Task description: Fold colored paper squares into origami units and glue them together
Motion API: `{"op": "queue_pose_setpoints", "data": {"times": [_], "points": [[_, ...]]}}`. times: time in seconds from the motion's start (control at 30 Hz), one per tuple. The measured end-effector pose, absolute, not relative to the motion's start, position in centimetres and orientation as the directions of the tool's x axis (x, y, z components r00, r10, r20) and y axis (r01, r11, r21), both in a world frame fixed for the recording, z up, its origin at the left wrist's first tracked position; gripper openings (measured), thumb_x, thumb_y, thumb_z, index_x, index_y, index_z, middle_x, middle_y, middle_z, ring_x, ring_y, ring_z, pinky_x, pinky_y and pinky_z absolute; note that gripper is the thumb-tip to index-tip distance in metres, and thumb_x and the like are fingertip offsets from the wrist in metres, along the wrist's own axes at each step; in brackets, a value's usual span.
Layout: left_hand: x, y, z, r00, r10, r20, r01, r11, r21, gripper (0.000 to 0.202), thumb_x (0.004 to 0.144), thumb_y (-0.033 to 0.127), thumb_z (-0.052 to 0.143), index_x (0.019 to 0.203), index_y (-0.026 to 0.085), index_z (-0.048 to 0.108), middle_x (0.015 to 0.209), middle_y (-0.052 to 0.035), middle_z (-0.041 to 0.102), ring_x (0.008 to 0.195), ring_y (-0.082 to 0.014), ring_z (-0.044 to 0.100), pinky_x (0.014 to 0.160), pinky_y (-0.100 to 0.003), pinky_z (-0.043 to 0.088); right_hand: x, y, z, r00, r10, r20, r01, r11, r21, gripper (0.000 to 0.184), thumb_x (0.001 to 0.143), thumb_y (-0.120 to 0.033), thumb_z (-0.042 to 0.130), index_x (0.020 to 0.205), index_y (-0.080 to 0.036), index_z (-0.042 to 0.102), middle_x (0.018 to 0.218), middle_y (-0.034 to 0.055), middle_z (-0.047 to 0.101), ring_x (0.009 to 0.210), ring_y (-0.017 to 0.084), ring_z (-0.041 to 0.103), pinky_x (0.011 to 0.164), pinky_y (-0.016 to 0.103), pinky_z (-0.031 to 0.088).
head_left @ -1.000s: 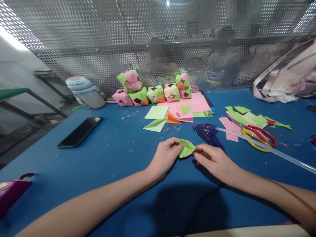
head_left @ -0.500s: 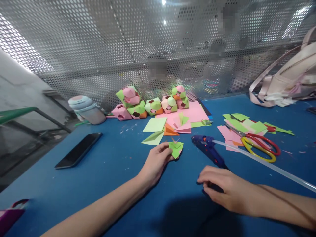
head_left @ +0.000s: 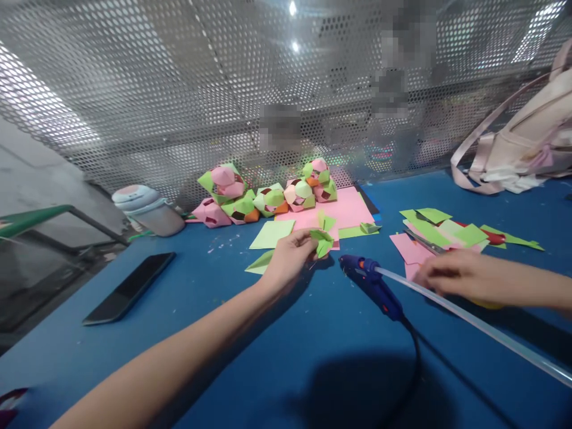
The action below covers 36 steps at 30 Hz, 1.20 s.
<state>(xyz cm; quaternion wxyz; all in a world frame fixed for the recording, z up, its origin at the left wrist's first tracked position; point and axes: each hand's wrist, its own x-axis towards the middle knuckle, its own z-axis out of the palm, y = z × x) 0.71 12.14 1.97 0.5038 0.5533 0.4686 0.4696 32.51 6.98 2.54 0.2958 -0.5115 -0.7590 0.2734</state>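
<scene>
My left hand (head_left: 297, 253) pinches a folded piece of green paper (head_left: 322, 241) between thumb and fingers, above the blue table near its middle. My right hand (head_left: 453, 275) lies over the handles of the scissors (head_left: 424, 241) on the right. Only part of a blade and a bit of the yellow handle show, so its grip on them is hidden. Between the hands lies a dark blue glue gun (head_left: 373, 286), with a long clear glue stick (head_left: 469, 319) running out of its back end to the right.
Folded pink and green paper balls (head_left: 241, 205) are stacked at the back. Pink paper sheets (head_left: 348, 208) and a pale green square (head_left: 272, 233) lie before them. Paper scraps (head_left: 447, 229) lie right, a phone (head_left: 129, 289) and cup (head_left: 149, 208) left, a bag (head_left: 522, 137) back right.
My right hand has moved right and forward, from beside the glue gun onto the scissors' handles. My left hand has moved slightly forward with the folded green paper, which is now turned.
</scene>
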Motion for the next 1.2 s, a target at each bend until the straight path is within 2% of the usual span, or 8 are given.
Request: {"op": "queue_pose_setpoints", "data": {"times": [0.07, 0.23, 0.47, 0.6, 0.7, 0.83, 1.07, 1.2], "points": [[1.6, 13.1, 1.9, 0.12, 0.989, 0.081, 0.055, -0.088, 0.995, 0.019, 0.073, 0.015, 0.057, 0.09, 0.016, 0.065, 0.068, -0.0003, 0.063, 0.054, -0.0097, 0.054, 0.057, -0.025, 0.049, 31.6, 10.0, 2.5, -0.457, 0.885, 0.088, 0.677, 0.411, -0.61, 0.019, 0.08, -0.023, 0.052, 0.085, -0.021, 0.07, 0.08, 0.0038, 0.07, 0.071, 0.015, 0.063, 0.065, 0.026, 0.047], [4.0, 15.6, 1.8, 0.105, 0.986, 0.129, 0.051, -0.135, 0.99, 0.013, 0.07, 0.013, 0.06, 0.083, 0.014, 0.063, 0.071, -0.0005, 0.061, 0.056, -0.0096, 0.054, 0.059, -0.026, 0.051, 27.4, 16.3, 0.8, -0.363, 0.882, 0.299, 0.774, 0.464, -0.43, 0.03, 0.08, -0.023, 0.055, 0.108, -0.015, 0.063, 0.11, 0.0121, 0.065, 0.089, 0.022, 0.061, 0.077, 0.031, 0.044], [4.6, 17.6, 1.0, 0.094, 0.988, 0.123, -0.049, -0.119, 0.992, 0.013, 0.068, 0.005, 0.054, 0.076, 0.015, 0.053, 0.06, 0.0048, 0.051, 0.046, -0.0054, 0.047, 0.06, -0.027, 0.054, 25.5, 18.5, -0.7, -0.264, 0.915, 0.304, 0.718, 0.397, -0.572, 0.011, 0.08, -0.022, 0.055, 0.083, -0.018, 0.065, 0.08, 0.0068, 0.069, 0.078, 0.019, 0.062, 0.069, 0.027, 0.04], [4.2, 17.7, 0.8, 0.091, 0.994, 0.063, -0.109, -0.053, 0.993, 0.021, 0.07, 0.008, 0.054, 0.087, 0.017, 0.05, 0.069, 0.0018, 0.055, 0.057, -0.012, 0.062, 0.06, -0.032, 0.056, 25.4, 18.2, 0.5, -0.209, 0.94, 0.271, 0.617, 0.342, -0.709, 0.017, 0.085, -0.024, 0.046, 0.088, -0.016, 0.06, 0.074, 0.003, 0.067, 0.064, 0.013, 0.061, 0.062, 0.025, 0.043], [4.0, 17.8, 0.9, 0.088, 0.995, 0.043, -0.155, -0.029, 0.987, 0.026, 0.07, 0.009, 0.056, 0.094, 0.019, 0.049, 0.069, 0.002, 0.052, 0.062, -0.016, 0.066, 0.056, -0.03, 0.056, 24.7, 17.8, 1.3, -0.111, 0.988, 0.111, 0.242, 0.136, -0.961, 0.01, 0.082, -0.024, 0.05, 0.085, -0.016, 0.057, 0.076, 0.0024, 0.065, 0.057, 0.01, 0.06, 0.054, 0.022, 0.043], [3.8, 17.7, 1.0, 0.093, 0.989, 0.111, -0.205, -0.09, 0.975, 0.028, 0.071, 0.009, 0.058, 0.095, 0.02, 0.052, 0.076, 0.0015, 0.053, 0.06, -0.0106, 0.062, 0.063, -0.032, 0.058, 23.3, 17.4, 1.8, -0.143, 0.986, -0.087, -0.217, -0.117, -0.969, 0.007, 0.075, -0.02, 0.059, 0.078, -0.017, 0.053, 0.066, -0.0007, 0.058, 0.051, 0.009, 0.056, 0.047, 0.021, 0.04], [2.4, 16.2, 2.2, 0.093, 0.982, 0.166, -0.227, -0.141, 0.964, 0.02, 0.071, 0.013, 0.06, 0.09, 0.019, 0.054, 0.081, -0.0001, 0.056, 0.065, -0.0091, 0.056, 0.069, -0.033, 0.058, 23.0, 17.2, 1.7, -0.169, 0.982, -0.079, -0.256, -0.121, -0.959, 0.008, 0.072, -0.019, 0.061, 0.075, -0.017, 0.054, 0.07, 0.0, 0.057, 0.054, 0.008, 0.055, 0.047, 0.021, 0.039], [1.0, 15.0, 2.1, 0.077, 0.981, 0.177, -0.21, -0.158, 0.965, 0.017, 0.074, 0.014, 0.059, 0.089, 0.019, 0.054, 0.085, -0.0005, 0.057, 0.071, -0.0099, 0.057, 0.073, -0.035, 0.058, 23.8, 16.9, 0.9, -0.143, 0.989, 0.029, -0.014, 0.028, -1.0, 0.009, 0.076, -0.025, 0.059, 0.079, -0.017, 0.057, 0.072, 0.0012, 0.061, 0.059, 0.011, 0.058, 0.053, 0.023, 0.041]]}}
